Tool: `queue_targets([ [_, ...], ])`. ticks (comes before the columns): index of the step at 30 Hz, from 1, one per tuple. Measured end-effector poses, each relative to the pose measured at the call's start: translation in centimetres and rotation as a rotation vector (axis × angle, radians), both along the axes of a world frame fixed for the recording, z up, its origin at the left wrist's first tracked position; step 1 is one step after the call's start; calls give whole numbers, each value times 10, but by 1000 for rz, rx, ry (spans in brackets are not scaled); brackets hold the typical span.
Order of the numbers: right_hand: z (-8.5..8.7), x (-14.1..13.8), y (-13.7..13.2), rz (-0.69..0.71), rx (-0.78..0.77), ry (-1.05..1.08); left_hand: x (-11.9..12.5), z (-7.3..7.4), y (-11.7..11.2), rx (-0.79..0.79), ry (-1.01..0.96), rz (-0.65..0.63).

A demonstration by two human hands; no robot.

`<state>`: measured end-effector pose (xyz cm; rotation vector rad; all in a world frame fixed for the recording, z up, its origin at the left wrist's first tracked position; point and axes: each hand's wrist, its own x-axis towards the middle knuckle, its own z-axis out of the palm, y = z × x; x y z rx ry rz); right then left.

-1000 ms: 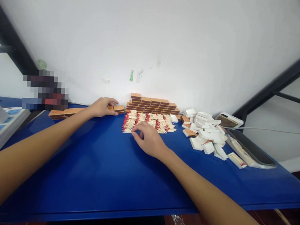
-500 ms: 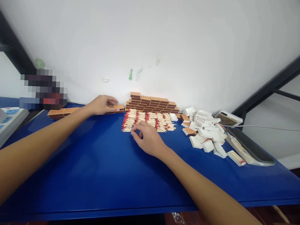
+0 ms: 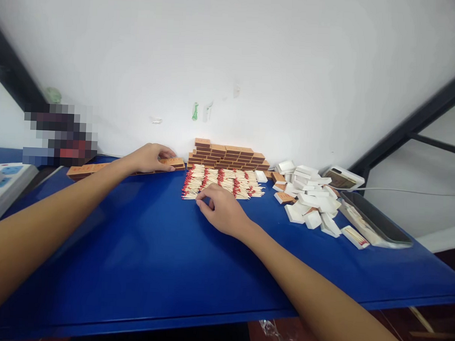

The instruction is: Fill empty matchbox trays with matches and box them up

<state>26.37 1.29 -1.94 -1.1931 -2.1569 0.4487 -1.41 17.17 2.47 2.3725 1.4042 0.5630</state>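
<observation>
My left hand (image 3: 150, 158) reaches to a low row of orange-brown matchboxes along the wall. Its thumb lies at the front of a matchbox (image 3: 174, 162) on the row's right end, and the fingers bend round behind it, partly hidden. My right hand (image 3: 224, 209) rests low over the blue table (image 3: 133, 257), at the front of a spread of red-tipped matches (image 3: 245, 184). Thumb and index finger are curled together there; anything between them is too small to make out. Behind the matches rises a stepped stack of matchboxes (image 3: 228, 158) against the wall.
Right of the matches lies a heap of white matchbox trays (image 3: 309, 191) with some orange sleeves. One tray holding matches (image 3: 355, 237) lies beside a dark flat device (image 3: 376, 217). Farther back are a phone (image 3: 342, 178) and cable. A power strip (image 3: 14, 181) stands at the left.
My left thumb has slid slightly left along the matchbox, showing more of its top. My right hand keeps its place by the matches. The whole view has shifted a little.
</observation>
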Motion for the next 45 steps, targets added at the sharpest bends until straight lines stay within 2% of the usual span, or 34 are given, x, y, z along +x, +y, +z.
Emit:
queue_targets([
  [10,0,0,1,-2,23,-19,5,2,1,21,71,6],
  [13,1,1,3,-26,84,-64,8,8,-10,79,110,4],
  [15,3,5,8,-64,143,-91,13,11,-30,171,130,-8],
  [18,12,22,19,-175,203,-123,20,8,-75,285,147,-67],
  [22,27,66,39,-417,243,-198,16,-13,-129,503,151,-249],
  [24,31,92,48,-551,229,-255,8,-23,-141,551,83,-232],
  [28,28,135,61,-734,125,-399,-3,-28,-139,586,-103,-127],
  [31,21,148,67,-763,38,-487,-3,-26,-136,633,-170,-149],
  [39,10,145,75,-701,-46,-592,9,-42,-144,453,-145,-257],
  [42,16,145,71,-733,-32,-598,7,-42,-142,431,-156,-220],
  [45,31,141,63,-758,32,-595,4,-41,-140,413,-149,-183],
])
